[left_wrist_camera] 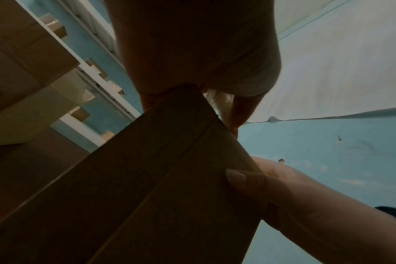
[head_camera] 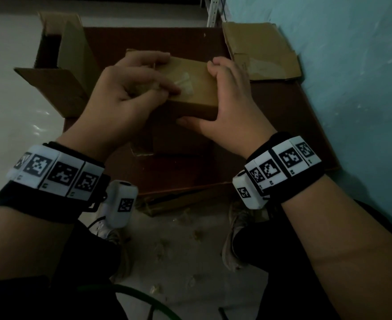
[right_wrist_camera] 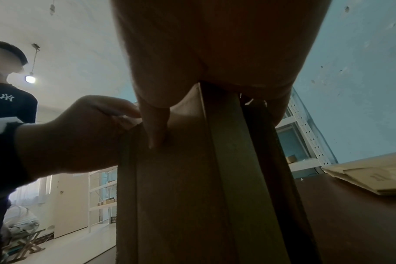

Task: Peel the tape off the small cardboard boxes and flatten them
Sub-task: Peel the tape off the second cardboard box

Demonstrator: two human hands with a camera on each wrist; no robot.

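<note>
Midway: right hand [head_camera: 222,100] grips small box [head_camera: 190,88] held above the cardboard sheet [head_camera: 282,135]; left hand [head_camera: 125,98] fingers pinch its tape [head_camera: 183,83]; one flattened box [head_camera: 259,51] done beside.

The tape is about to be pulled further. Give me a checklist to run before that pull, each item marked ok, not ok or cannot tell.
1. Right hand braces the small box, thumb on the near side: ok.
2. Left hand pinches the tape: ok.
3. Tape end lifted off the top: ok, partly.
4. Tape fully off: not ok.
5. Bottom seam free of tape: cannot tell.
6. Flattened cardboard lies apart from the hands: ok.
</note>
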